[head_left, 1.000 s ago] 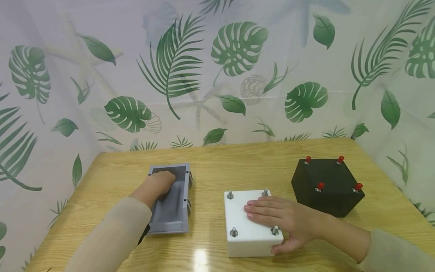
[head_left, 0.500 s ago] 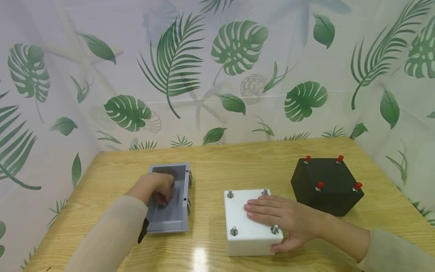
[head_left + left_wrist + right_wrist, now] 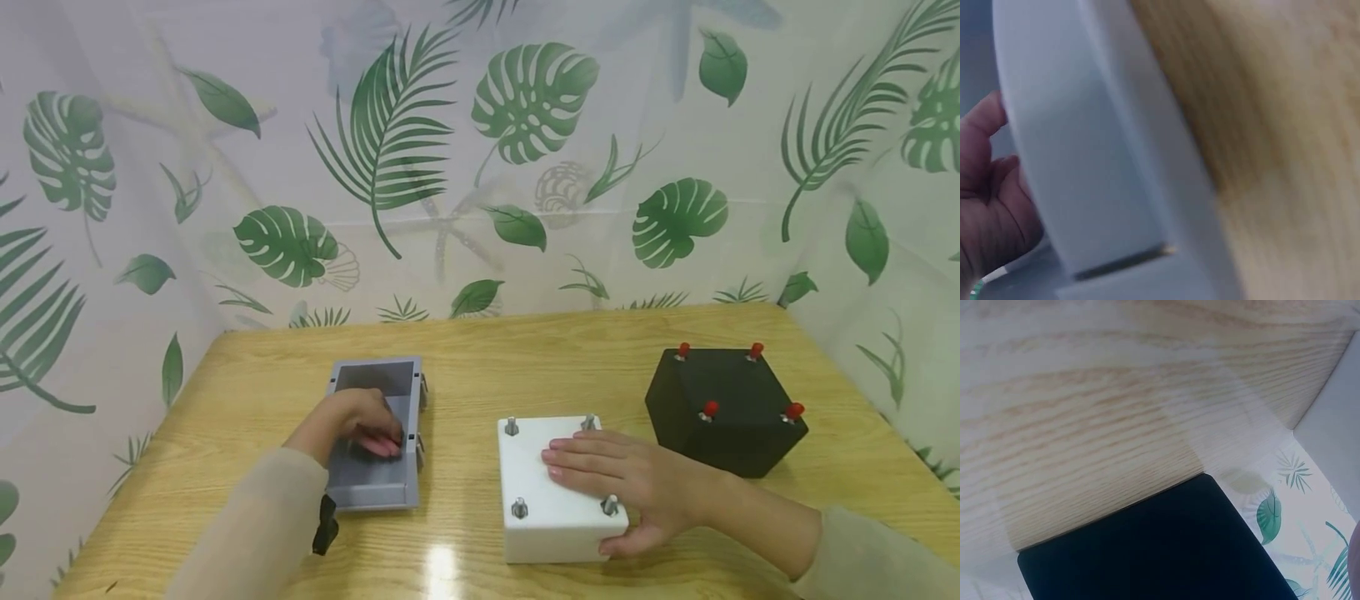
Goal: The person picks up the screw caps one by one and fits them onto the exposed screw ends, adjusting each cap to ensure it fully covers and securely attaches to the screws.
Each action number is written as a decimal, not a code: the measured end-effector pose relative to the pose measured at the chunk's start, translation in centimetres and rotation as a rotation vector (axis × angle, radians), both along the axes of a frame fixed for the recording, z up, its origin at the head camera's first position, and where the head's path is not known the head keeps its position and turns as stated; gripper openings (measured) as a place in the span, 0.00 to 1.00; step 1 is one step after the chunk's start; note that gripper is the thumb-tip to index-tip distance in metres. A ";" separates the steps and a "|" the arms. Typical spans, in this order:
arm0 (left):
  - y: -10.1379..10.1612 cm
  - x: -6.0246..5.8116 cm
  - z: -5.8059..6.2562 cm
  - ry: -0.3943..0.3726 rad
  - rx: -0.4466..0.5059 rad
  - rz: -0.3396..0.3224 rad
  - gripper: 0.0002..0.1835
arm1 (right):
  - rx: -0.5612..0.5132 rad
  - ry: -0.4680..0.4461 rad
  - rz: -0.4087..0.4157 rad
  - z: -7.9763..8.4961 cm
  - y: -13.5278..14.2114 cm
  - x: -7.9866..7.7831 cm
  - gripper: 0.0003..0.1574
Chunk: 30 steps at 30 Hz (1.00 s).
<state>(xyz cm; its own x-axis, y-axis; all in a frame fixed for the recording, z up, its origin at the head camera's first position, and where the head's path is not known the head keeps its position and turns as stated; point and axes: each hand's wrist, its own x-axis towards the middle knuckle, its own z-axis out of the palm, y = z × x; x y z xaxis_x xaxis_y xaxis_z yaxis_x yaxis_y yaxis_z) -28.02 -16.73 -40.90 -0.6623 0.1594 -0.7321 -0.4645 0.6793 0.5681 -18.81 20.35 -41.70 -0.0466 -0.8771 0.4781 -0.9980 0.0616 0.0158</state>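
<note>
Leaf-printed cloth (image 3: 450, 175) is hung behind and to both sides of the wood-grain tabletop (image 3: 465, 375). Toward the left, a grey bin (image 3: 373, 497) is set with its long axis pointed away from the person, and the left hand (image 3: 372, 419) is placed inside it, close to its right wall. Its fingers are bent, but whether anything is held in that grip cannot be told. To the right, apart from the bin, a white box (image 3: 528, 479) is placed, with a bolt (image 3: 519, 507) stood upright at each corner. Between the left hand and this box, the bin's clip-fitted side wall is interposed. White box and right hand (image 3: 626, 479) are in contact: the fingers are laid straight over its top, the thumb rested low against its side. Farther right, beyond the right forearm, a black box (image 3: 723, 400) topped by four red caps (image 3: 709, 409) is seen.
</note>
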 end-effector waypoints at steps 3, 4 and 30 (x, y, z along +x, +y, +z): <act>-0.2 0.1 -0.4 0.002 0.135 0.118 0.09 | -0.005 0.004 -0.002 0.0 0.0 0.1 0.49; -0.3 0.2 -0.6 0.006 0.185 0.168 0.09 | -0.005 0.006 -0.002 0.0 0.0 0.1 0.49; 0.4 3.1 -1.0 0.089 0.712 0.821 0.11 | -0.006 0.006 -0.011 -0.1 0.0 0.1 0.49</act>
